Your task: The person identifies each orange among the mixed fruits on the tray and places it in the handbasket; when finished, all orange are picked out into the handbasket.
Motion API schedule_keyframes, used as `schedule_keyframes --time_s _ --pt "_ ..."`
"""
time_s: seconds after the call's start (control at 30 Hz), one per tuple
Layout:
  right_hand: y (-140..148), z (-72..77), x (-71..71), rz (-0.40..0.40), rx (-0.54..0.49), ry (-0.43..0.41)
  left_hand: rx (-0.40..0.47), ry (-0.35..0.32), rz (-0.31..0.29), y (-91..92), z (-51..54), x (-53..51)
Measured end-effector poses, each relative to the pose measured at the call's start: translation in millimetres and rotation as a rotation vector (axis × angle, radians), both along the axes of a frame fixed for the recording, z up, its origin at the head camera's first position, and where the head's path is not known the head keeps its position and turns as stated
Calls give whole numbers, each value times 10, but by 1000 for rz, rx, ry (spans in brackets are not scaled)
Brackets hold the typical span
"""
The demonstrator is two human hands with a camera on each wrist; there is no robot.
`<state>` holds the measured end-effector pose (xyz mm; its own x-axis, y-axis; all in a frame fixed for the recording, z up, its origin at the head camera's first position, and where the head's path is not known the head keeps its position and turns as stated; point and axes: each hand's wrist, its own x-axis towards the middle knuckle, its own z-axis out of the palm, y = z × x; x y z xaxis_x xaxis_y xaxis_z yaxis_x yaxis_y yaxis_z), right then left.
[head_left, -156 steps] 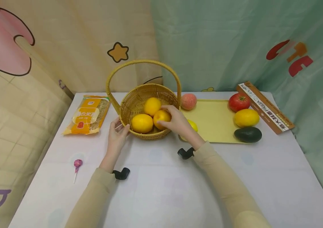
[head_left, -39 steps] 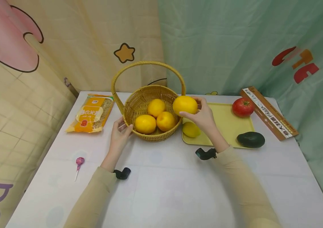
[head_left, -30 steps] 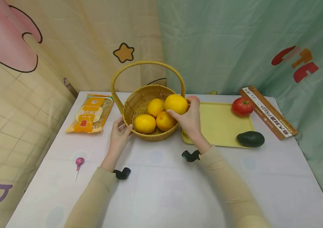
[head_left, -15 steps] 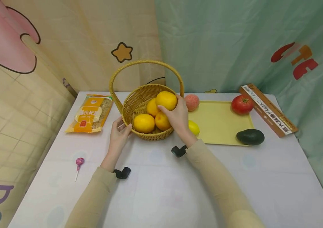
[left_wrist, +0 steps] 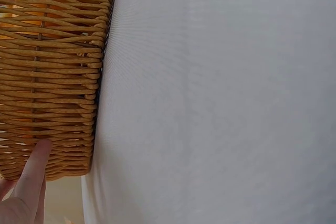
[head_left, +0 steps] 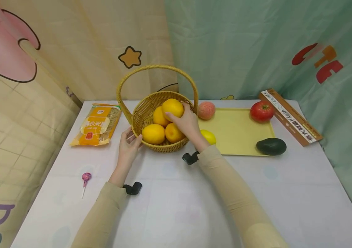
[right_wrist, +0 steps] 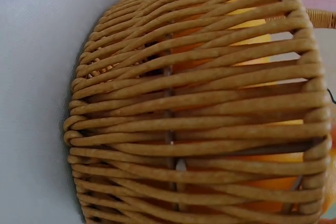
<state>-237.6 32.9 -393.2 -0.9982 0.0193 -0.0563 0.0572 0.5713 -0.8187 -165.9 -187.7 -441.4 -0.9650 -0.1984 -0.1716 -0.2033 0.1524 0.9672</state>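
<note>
My right hand [head_left: 189, 121] is inside the wicker basket [head_left: 167, 148], holding a large yellow oval fruit [head_left: 172, 109] between thumb and fingers; its exact kind is unclear. This fruit sits above three similar yellow-orange ones, among them a left fruit [head_left: 153, 134] and a front fruit [head_left: 173, 133]. At the basket's left side my left hand [head_left: 127, 146] touches the outer wall near the rim. In the left wrist view a straight digit [left_wrist: 32, 174] rests against the weave [left_wrist: 50, 87]. The right wrist view is filled by the basket's side [right_wrist: 210, 103], with fruit showing through its gaps.
A yellow tray [head_left: 234, 132] lies to the right, bearing a lemon [head_left: 208, 136], a peach [head_left: 207, 110] at its corner, a tomato [head_left: 262, 111] and an avocado [head_left: 271, 146]. A pasta box [head_left: 290, 117], noodle bag [head_left: 96, 124] and lollipop [head_left: 86, 177] lie around.
The yellow fruit from the tray's right end has come leftward in my right hand, over the rim and into the basket. My left hand has stayed at the basket's side.
</note>
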Motion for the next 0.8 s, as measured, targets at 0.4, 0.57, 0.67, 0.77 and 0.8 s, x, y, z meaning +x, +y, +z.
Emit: schedule_keyframes --time_s 0.4,0.57,0.67,0.77,0.8 --pt "26 -56 -37 41 101 -34 13 2 3 14 -9 12" --pt "75 -22 -10 71 116 -14 15 15 -6 24 -16 -2" --pt "116 1 21 94 101 -5 7 11 -4 26 -6 -8" --pt "165 22 58 118 75 15 6 9 -3 24 8 -12" --pt "184 27 69 125 70 25 4 10 -4 23 12 -15"
